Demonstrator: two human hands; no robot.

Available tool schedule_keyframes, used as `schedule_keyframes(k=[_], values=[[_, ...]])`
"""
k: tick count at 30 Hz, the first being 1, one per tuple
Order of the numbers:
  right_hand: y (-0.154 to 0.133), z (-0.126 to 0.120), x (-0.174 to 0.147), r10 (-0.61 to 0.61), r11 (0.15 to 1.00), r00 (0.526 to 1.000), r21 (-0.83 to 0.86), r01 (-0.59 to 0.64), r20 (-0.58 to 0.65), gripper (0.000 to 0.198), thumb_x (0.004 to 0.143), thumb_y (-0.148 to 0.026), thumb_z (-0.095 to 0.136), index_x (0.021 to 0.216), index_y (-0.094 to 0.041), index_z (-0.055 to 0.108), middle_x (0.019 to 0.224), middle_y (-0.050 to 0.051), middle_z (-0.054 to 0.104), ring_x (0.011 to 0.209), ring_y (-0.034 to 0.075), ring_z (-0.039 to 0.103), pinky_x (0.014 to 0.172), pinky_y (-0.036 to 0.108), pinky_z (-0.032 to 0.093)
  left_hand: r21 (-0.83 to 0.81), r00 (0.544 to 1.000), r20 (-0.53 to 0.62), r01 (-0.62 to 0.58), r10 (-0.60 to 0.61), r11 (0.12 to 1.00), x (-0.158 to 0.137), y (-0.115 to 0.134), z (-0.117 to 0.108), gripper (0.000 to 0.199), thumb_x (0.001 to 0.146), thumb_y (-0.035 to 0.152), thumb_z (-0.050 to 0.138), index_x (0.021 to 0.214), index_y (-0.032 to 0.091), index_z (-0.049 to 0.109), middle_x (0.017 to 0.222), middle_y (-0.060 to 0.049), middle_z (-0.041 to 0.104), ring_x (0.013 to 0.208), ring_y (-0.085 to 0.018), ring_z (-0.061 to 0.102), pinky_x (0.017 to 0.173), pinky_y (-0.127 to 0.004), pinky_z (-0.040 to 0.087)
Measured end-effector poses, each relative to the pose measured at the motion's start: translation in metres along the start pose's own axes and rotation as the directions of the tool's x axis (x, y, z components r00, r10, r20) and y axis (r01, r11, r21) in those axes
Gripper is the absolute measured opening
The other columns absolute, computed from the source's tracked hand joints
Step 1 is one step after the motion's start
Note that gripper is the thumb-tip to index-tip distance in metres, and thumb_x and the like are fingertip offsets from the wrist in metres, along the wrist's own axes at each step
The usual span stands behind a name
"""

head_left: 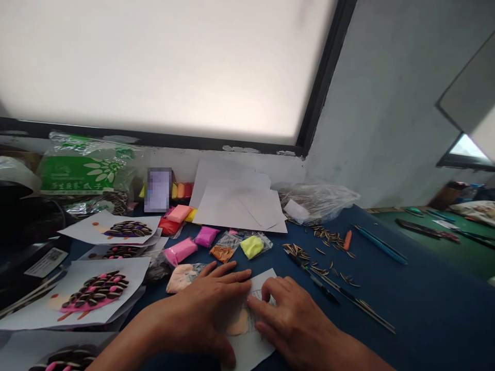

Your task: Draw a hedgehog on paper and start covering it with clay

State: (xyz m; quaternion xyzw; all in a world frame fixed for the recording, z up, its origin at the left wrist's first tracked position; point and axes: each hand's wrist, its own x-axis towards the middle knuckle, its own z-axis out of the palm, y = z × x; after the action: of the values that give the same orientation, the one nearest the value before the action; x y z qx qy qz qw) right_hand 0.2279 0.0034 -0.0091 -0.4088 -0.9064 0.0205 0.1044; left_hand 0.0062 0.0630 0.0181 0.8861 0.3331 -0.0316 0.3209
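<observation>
The sheet [253, 355] lies on the blue table under both hands, with a flat patch of peach clay [237, 323] on its pencilled drawing. The left hand [201, 309] lies palm down, fingers spread, over its left edge. The right hand [297, 314] curls above the drawing, thumb and forefinger drawn close; whether they pinch anything, I cannot tell. The step looks like pressing or spreading clay inside the lines, which seems to call for a steady sheet and light fingertips. The right hand hides part of the drawing.

To the left lie seed pictures [102, 288]. A peach pack [181, 278] sits at the left fingers, crowding that side; a pen [319, 288] lies just beyond the right hand. Farther out come a lime pack [252, 247], loose seeds [297, 251] and blue tweezers [381, 245], then white paper [240, 201] and a green seed bag [77, 172] against the wall.
</observation>
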Motion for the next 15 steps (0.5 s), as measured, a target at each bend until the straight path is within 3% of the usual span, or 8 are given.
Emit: schedule_keyframes(k=[4, 10, 15], values=[[0.002, -0.003, -0.002, -0.031, 0.999, 0.999, 0.025, 0.031, -0.012, 0.010, 0.095, -0.020, 0.054, 0.098, -0.021, 0.063, 0.094, 0.005, 0.057, 0.079, 0.019, 0.050, 0.070, 0.031, 0.037, -0.016, 1.000, -0.008, -0.021, 0.021, 1.000, 0.000, -0.005, -0.001, 0.097, 0.063, 0.056, 0.084, 0.148, 0.038, 0.041, 0.160, -0.001, 0.031, 0.148, -0.041, 0.013, 0.118, -0.064, 0.008], [0.005, 0.003, 0.000, -0.155, 0.988, 0.988, 0.007, 0.155, -0.014, 0.014, 0.098, -0.025, 0.052, 0.102, -0.022, 0.064, 0.095, 0.006, 0.058, 0.081, 0.019, 0.051, 0.072, 0.033, 0.039, -0.019, 1.000, 0.001, 0.029, -0.029, 0.999, 0.001, -0.011, 0.002, 0.108, 0.062, 0.062, 0.084, 0.152, 0.030, 0.034, 0.163, -0.005, 0.020, 0.149, -0.040, 0.007, 0.118, -0.063, 0.007], [0.007, 0.003, 0.006, -0.204, 0.979, 0.979, -0.026, 0.204, 0.005, 0.017, 0.099, -0.026, 0.050, 0.097, -0.019, 0.065, 0.093, 0.006, 0.060, 0.078, 0.019, 0.050, 0.072, 0.033, 0.039, -0.010, 1.000, -0.010, 0.006, -0.006, 1.000, 0.001, -0.012, 0.004, 0.106, 0.064, 0.062, 0.083, 0.152, 0.029, 0.034, 0.162, -0.005, 0.022, 0.149, -0.038, 0.009, 0.118, -0.061, 0.007]])
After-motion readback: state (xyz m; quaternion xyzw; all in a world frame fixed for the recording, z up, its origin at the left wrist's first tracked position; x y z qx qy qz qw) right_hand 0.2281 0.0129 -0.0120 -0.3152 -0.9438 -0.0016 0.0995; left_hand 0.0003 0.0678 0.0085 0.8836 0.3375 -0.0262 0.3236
